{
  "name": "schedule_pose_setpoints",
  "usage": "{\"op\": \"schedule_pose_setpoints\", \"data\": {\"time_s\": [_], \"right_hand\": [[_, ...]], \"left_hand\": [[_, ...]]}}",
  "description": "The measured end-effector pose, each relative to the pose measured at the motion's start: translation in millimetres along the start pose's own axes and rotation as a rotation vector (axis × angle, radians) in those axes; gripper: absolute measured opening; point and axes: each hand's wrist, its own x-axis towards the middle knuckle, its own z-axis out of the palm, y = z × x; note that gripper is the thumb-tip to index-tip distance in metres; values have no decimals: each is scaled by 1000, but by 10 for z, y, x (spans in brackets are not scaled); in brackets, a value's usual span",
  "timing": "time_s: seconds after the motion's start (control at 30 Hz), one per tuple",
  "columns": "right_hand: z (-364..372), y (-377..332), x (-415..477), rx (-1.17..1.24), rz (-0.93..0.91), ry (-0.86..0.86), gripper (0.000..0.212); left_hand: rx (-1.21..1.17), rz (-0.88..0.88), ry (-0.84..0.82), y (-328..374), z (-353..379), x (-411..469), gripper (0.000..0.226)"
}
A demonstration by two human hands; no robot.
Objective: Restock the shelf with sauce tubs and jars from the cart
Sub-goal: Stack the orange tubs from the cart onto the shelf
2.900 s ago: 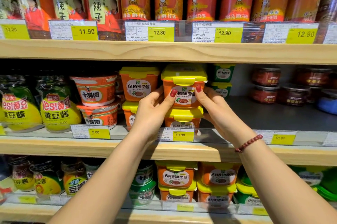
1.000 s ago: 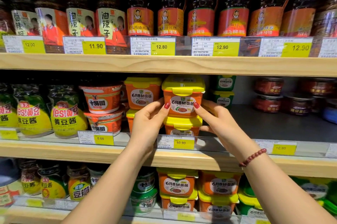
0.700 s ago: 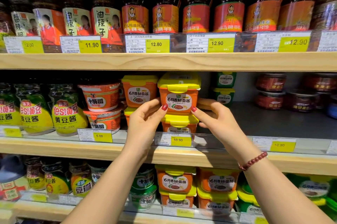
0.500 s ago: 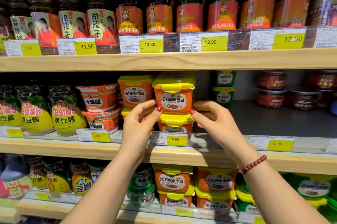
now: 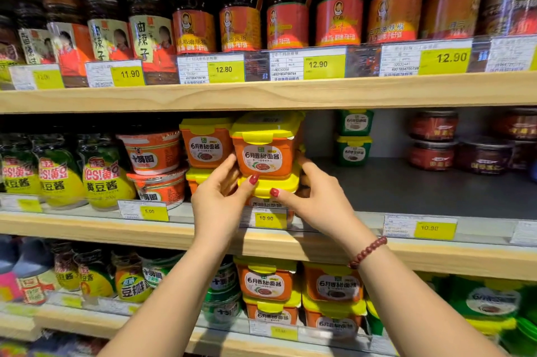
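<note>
An orange sauce tub [image 5: 263, 150] with a yellow lid sits on top of a second orange tub [image 5: 268, 186] at the front of the middle shelf [image 5: 406, 191]. My left hand [image 5: 219, 199] holds the stack from the left, its thumb on the upper tub's lower front edge. My right hand [image 5: 315, 199] holds it from the right, its thumb on the lower tub's yellow lid and its fingers curled round the far side. Another stack of the same tubs [image 5: 205, 147] stands just left of it.
Round orange tubs [image 5: 152, 153] and green-yellow jars [image 5: 106, 179] fill the shelf's left. Green tubs [image 5: 353, 138] and dark red tubs [image 5: 433, 138] stand at the back right, bare shelf in front. Red jars [image 5: 286, 10] line the shelf above. More tubs [image 5: 266, 284] sit below.
Both hands have slid down the stack: the thumbs were on the upper tub's front and now sit at its bottom edge and the lower lid. The camera has shifted and tilted.
</note>
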Motion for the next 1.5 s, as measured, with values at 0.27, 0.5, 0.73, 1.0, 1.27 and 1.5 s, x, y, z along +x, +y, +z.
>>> {"op": "schedule_pose_setpoints", "data": {"time_s": [0.27, 0.5, 0.73, 1.0, 1.27, 1.5], "right_hand": [[50, 12, -38, -7, -9, 80, 41], [11, 2, -51, 19, -5, 99, 44], [16, 6, -53, 12, -4, 65, 48], [-36, -16, -75, -14, 5, 33, 44], [-190, 0, -170, 119, 20, 82, 37], [-211, -49, -411, 177, -26, 203, 27]], "left_hand": [[84, 3, 3, -29, 9, 52, 58], [66, 14, -13, -4, 2, 86, 56], [18, 5, -34, -40, -31, 65, 54], [-36, -12, -63, -19, -45, 18, 49], [-10, -30, -35, 38, -193, -164, 31], [-46, 11, -114, 126, -262, -332, 22]]}}
